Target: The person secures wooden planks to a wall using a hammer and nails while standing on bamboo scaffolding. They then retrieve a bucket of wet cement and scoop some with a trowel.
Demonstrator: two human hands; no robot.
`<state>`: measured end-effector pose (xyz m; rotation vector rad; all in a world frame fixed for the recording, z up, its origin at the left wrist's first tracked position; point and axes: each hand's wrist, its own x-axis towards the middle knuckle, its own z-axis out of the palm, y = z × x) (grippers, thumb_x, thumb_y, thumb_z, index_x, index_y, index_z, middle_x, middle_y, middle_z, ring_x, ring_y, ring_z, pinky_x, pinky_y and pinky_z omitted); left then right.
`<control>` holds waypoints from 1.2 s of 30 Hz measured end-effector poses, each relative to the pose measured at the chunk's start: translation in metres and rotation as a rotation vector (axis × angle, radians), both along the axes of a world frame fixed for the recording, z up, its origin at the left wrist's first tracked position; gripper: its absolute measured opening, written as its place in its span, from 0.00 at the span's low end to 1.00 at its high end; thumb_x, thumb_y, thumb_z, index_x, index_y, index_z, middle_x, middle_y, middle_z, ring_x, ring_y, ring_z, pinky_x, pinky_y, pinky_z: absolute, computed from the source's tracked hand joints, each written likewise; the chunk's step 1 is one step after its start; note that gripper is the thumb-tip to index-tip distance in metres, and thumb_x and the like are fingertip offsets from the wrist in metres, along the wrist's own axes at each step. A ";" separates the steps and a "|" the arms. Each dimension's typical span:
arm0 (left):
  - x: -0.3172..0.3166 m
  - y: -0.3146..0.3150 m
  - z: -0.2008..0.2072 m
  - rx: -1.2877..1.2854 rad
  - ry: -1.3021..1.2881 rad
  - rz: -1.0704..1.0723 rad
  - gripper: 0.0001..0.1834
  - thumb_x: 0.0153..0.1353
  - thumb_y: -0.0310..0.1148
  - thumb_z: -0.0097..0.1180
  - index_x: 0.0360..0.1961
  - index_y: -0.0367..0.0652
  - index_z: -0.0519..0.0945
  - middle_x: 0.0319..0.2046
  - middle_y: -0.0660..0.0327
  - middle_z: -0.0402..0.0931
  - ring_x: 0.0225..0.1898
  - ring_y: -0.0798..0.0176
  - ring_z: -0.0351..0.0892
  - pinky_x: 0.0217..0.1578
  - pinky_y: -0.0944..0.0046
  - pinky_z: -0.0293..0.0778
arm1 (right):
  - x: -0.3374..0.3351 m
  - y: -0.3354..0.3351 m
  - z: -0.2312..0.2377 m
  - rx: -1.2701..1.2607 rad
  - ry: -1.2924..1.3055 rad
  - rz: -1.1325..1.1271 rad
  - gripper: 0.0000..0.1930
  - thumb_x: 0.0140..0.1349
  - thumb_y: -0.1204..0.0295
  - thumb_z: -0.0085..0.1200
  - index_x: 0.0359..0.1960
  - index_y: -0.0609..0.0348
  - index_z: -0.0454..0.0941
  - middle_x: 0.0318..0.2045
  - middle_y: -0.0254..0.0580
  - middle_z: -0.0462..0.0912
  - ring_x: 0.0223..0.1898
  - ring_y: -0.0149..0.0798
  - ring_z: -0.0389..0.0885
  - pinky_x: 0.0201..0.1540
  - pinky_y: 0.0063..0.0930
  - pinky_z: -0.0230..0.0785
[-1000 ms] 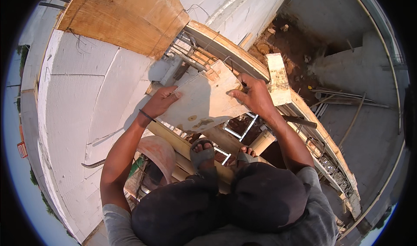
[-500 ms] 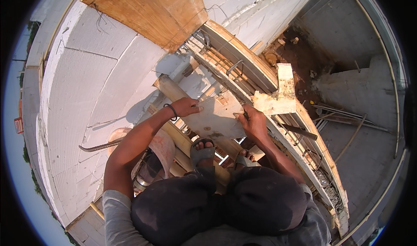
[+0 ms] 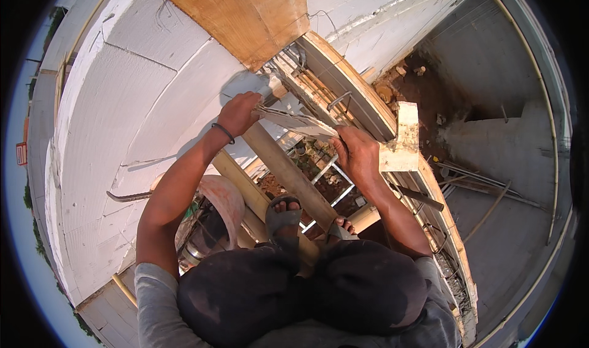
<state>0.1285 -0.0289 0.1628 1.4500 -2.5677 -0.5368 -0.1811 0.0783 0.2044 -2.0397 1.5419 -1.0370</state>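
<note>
A thin, pale, worn board (image 3: 299, 124) is held up between my two hands, tilted so that mostly its edge shows. My left hand (image 3: 240, 113) is closed on its left end, and my right hand (image 3: 358, 154) grips the right end. Just beyond the right hand, a pale L-shaped wooden piece (image 3: 405, 140) sits across the top of the wooden formwork (image 3: 362, 87). Steel bars (image 3: 319, 90) run inside the formwork's channel. Fingertips behind the board are partly hidden.
My sandalled feet are on bamboo poles (image 3: 285, 173), with gaps showing ground far below. A bucket (image 3: 226, 204) with tools stands at left, a curved metal bar (image 3: 127, 196) sticking out. A white block wall (image 3: 147, 102) rises left; a deep room (image 3: 491, 164) drops right.
Both hands have raised the board and tipped it from face-up to nearly edge-on. My left hand moved up and leftward. The poles and ground beneath are now more exposed.
</note>
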 end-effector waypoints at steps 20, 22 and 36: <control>0.049 0.006 0.086 -0.032 0.176 0.192 0.27 0.41 0.33 0.72 0.45 0.36 0.80 0.36 0.50 0.81 0.37 0.47 0.82 0.40 0.58 0.78 | 0.155 -0.131 -0.012 -0.493 0.471 0.430 0.07 0.51 0.69 0.55 0.31 0.55 0.75 0.26 0.37 0.77 0.28 0.39 0.79 0.28 0.33 0.70; 0.044 0.005 0.083 -0.144 0.008 0.152 0.24 0.43 0.32 0.70 0.44 0.36 0.80 0.36 0.46 0.81 0.37 0.45 0.82 0.38 0.58 0.78 | 0.169 -0.133 -0.012 -0.476 0.521 0.452 0.06 0.51 0.68 0.55 0.30 0.55 0.76 0.26 0.37 0.78 0.28 0.38 0.79 0.28 0.32 0.68; 0.037 -0.030 0.061 -0.096 -0.214 0.262 0.10 0.53 0.33 0.61 0.36 0.39 0.81 0.28 0.44 0.79 0.32 0.40 0.80 0.34 0.46 0.75 | 0.111 -0.132 0.003 -0.487 0.113 0.065 0.14 0.51 0.70 0.58 0.40 0.58 0.76 0.44 0.39 0.75 0.45 0.43 0.75 0.46 0.38 0.67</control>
